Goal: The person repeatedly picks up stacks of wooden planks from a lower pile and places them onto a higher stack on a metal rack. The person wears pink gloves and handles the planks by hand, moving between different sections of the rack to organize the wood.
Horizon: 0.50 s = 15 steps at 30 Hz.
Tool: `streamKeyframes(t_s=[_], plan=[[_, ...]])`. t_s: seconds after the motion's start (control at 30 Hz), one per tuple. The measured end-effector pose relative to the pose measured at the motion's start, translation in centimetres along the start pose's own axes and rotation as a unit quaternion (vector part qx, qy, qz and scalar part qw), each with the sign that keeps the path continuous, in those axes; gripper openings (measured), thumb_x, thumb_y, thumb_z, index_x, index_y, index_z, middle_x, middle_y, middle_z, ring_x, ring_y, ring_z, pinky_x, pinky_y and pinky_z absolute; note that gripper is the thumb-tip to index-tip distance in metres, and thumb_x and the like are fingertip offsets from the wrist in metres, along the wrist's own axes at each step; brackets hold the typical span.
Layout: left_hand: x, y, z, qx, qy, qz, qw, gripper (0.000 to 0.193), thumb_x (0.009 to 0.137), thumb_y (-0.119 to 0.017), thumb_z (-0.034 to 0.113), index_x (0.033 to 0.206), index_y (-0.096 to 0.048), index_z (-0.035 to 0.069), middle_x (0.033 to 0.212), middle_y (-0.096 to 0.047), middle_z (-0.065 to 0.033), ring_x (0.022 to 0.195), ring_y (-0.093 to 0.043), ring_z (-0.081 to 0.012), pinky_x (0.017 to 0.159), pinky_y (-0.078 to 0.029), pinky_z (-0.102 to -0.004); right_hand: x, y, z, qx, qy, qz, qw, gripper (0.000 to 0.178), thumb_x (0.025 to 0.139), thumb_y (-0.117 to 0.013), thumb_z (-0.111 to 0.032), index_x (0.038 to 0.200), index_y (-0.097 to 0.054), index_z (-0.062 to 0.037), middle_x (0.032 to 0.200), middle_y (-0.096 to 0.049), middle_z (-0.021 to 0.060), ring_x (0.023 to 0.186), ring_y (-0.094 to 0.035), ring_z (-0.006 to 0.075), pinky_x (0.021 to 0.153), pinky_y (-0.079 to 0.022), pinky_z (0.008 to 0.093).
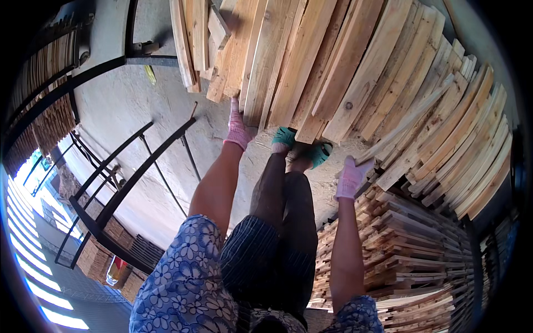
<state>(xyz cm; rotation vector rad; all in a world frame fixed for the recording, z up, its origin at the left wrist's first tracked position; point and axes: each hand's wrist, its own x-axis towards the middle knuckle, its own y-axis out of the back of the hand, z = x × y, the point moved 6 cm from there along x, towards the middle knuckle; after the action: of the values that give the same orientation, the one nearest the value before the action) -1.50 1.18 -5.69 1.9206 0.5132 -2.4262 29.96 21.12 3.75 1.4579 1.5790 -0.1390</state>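
My left hand [239,126], in a pink glove, reaches to the near ends of the wooden planks [294,66]. Its fingers are stretched out, with the tips against the end of one plank [232,83]. At the right, my right hand [351,176], also in a pink glove, is at the near end of a thin wooden strip [408,121]. The strip slants across other planks, its end between my thumb and fingers. The grip itself is partly hidden. The planks lie side by side in a broad row, their near ends uneven.
A black metal frame [119,197] stands on the concrete floor [150,105] at left. Below right is a tall stack of sawn wood [394,238]. My feet, in green shoes [320,155], stand close to the plank ends. More stacked wood [53,105] is at far left.
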Motion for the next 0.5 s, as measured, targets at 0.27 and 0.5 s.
streamKeyframes(t_s=[0.27, 0.5], plan=[[-4.8, 0.8, -1.8, 0.067, 0.104, -0.068, 0.99, 0.088, 0.08, -0.078, 0.054, 0.148, -0.045, 0.011, 0.149, -0.05, -0.0165, 0.138, -0.045, -0.0384, 0.115, -0.036, -0.0579, -10.4, -6.5, -8.8, -0.024, 0.19, -0.103, 0.976, 0.082, 0.088, -0.071, -0.02, 0.154, -0.026, -0.0028, 0.135, -0.047, 0.0221, 0.113, -0.055, 0.0331, 0.102, -0.045, 0.0439], [-12.0, -7.3, -3.6, 0.662, -0.092, -0.19, 0.719, 0.114, 0.087, -0.073, 0.054, 0.162, -0.001, 0.006, 0.153, -0.043, -0.0238, 0.126, -0.056, -0.0316, 0.102, -0.048, -0.0354, -4.1, -11.6, -10.9, -0.086, 0.235, -0.016, 0.968, 0.08, 0.096, -0.059, -0.059, 0.145, -0.038, 0.0004, 0.133, -0.052, 0.0214, 0.122, -0.052, 0.0306, 0.102, -0.044, 0.046]])
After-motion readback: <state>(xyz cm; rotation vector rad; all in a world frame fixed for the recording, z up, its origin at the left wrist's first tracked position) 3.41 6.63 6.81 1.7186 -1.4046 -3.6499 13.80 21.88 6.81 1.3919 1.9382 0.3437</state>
